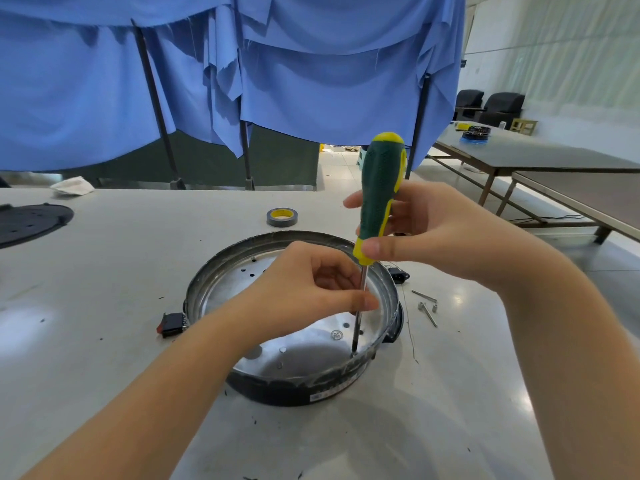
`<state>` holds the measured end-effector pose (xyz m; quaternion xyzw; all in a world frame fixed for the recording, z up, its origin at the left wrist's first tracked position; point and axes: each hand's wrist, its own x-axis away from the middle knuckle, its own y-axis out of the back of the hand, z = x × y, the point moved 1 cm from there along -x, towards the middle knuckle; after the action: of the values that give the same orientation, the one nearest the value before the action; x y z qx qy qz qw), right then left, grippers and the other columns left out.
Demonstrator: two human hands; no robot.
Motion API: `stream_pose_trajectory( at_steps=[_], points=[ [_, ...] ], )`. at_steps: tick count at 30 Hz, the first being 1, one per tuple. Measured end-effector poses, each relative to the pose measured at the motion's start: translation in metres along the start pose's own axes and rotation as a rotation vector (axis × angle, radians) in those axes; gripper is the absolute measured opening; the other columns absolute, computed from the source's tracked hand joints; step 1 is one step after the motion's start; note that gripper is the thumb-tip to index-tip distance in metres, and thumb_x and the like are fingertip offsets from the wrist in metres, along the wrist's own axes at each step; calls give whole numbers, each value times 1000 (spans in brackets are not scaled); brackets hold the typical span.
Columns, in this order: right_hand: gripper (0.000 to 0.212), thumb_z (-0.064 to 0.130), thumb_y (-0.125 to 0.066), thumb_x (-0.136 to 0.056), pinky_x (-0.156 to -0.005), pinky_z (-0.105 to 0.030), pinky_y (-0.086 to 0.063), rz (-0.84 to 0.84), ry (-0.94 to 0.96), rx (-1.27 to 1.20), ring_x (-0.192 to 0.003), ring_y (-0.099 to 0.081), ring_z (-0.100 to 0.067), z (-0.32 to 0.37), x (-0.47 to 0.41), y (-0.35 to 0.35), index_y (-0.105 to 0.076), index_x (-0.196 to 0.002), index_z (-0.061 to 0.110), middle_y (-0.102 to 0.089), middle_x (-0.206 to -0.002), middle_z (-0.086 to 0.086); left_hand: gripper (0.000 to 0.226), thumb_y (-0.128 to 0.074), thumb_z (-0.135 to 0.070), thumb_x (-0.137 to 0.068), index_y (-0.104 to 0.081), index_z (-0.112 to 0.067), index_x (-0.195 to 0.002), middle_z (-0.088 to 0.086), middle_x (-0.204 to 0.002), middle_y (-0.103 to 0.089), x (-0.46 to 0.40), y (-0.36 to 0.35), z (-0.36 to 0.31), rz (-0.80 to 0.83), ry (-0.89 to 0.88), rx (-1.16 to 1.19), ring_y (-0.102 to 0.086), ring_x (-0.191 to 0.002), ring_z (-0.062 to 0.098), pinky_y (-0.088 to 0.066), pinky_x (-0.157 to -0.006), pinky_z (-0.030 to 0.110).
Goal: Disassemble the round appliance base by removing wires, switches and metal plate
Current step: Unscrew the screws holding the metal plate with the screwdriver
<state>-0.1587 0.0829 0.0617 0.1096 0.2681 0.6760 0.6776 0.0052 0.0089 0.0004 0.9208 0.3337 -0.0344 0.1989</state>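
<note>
Both of my hands were on one screwdriver [375, 216] over the round appliance base [294, 320], which sat near the front edge of the pale table [114, 271]. My left hand [304, 292] reached in over the rim, its thumb and fingertips pinched closed around the thin metal shaft partway down. My right hand [422, 233] was higher, fingers curled around the green and yellow handle with the thumb pressed against its lower yellow collar. The tool stood almost upright, its tip down on the shiny metal plate [311, 355] inside the base, close to the near right wall. A red and black switch [171, 323] lay on the table just left of the base, and a black plug socket [398, 274] just to its right. Several loose screws [427, 306] lay beside the base further right. Beyond the base rested a roll of tape [282, 216], with a dark perforated disc [31, 223] far left. Blue cloth [277, 74] hung across the back, and other tables [540, 157] stood off to the right
</note>
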Motion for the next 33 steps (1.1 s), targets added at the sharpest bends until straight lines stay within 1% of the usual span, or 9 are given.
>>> stream_pose_trajectory(
  at_steps=[3,6,10,14,16,20,25,28,33],
  points=[
    [49,-2,-70,-79,-79,-22,-55,65,10,-114,-92,-71,-17,1,2,1,-57,-121,20,-75,-94,-1,14,-75,-4,-80,-75,-16,-88,4,-83,-77,1,1,-2,84,24,61,-74,-80,15,-55,-73,19],
    [56,-7,-67,-80,-81,-25,-55,130,5,-219,-98,-70,-20,1,2,0,-50,-128,17,-74,-103,-6,16,-72,0,-82,-75,-14,-88,6,-83,-77,2,2,-3,110,38,83,-75,-82,18,-57,-75,21],
    [54,13,-75,-73,-82,-24,-55,145,-15,-190,-100,-70,-19,3,1,-3,-56,-123,24,-73,-105,-1,11,-80,0,-73,-73,-8,-73,9,-73,-75,1,0,-3,12,-1,40,-73,-69,18,-54,-67,17],
    [37,28,-77,-68,-76,-15,-53,92,-22,-104,-92,-71,-12,4,-1,-5,-68,-104,28,-75,-95,3,17,-86,-8,-67,-69,-12,-67,6,-66,-72,0,-2,0,-40,-36,-14,-71,-64,18,-53,-64,20],
    [36,27,-78,-63,-76,-18,-55,56,-5,-119,-87,-72,-14,3,-1,-5,-70,-99,26,-75,-91,0,19,-87,-11,-66,-68,-15,-67,5,-66,-72,0,-3,0,-47,-26,-25,-72,-65,21,-55,-66,23],
    [53,14,-75,-66,-79,-26,-56,67,4,-222,-92,-72,-20,1,0,-4,-60,-116,17,-76,-96,-6,10,-82,-7,-73,-73,-10,-75,7,-73,-75,0,1,-2,16,4,14,-72,-69,16,-52,-66,17],
    [60,11,-71,-73,-85,-28,-56,105,-25,-262,-103,-69,-20,0,-1,-4,-49,-128,19,-73,-107,-5,10,-70,-2,-85,-74,-10,-89,4,-83,-78,3,5,-6,95,37,27,-74,-80,14,-53,-70,16],
    [58,19,-78,-71,-87,-27,-55,106,-51,-188,-102,-69,-18,1,-1,-4,-53,-124,26,-73,-104,1,12,-74,1,-81,-73,-11,-79,3,-74,-76,3,3,-6,39,10,7,-72,-69,11,-51,-64,14],
    [40,33,-78,-62,-72,-15,-53,64,-57,-69,-86,-71,-11,3,-2,-8,-68,-101,31,-73,-87,7,11,-81,-2,-74,-72,-9,-74,0,-62,-72,1,1,-5,-15,-9,-20,-67,-56,7,-49,-59,13]
  ],
)
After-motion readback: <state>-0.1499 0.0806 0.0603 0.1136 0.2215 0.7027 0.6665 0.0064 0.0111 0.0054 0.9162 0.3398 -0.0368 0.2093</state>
